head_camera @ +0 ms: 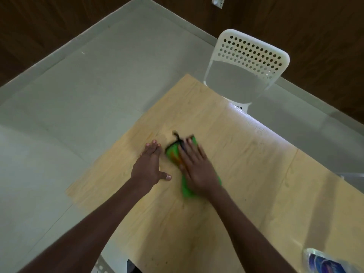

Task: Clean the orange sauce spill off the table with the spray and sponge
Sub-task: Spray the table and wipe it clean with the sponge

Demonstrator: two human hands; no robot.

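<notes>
Right hand (197,170): laid flat, palm down, on a green sponge (185,186), fingers straight and spread, pressing it to the table; nothing is curled round it. The hand and sponge are blurred.

Green sponge: lies lengthwise under the right hand near the middle of the table, its far end showing past the fingertips and its near end past the heel of the palm. An orange smear (175,157) marks its upper face on the left side, beside the fingers. A short black loop or tag (176,136) sticks out from its far end; which it is cannot be told.

Left hand (149,164): flat on the table just left of the sponge, fingers straight and together, thumb stretched out toward the sponge, apart from it. It holds nothing.

Table (246,174): pale wood-grain top, running from the far left corner to the near right. A faint yellowish film lies on the wood around and beyond the left hand's fingertips.

Spray bottle (325,262): only part shows at the near right edge of the picture, clear with a blue label, well apart from both hands.

White chair (250,56): perforated backrest, at the far edge of the table.

Floor (78,85): light grey, left and far of the table, meeting dark wood walls (49,20).
</notes>
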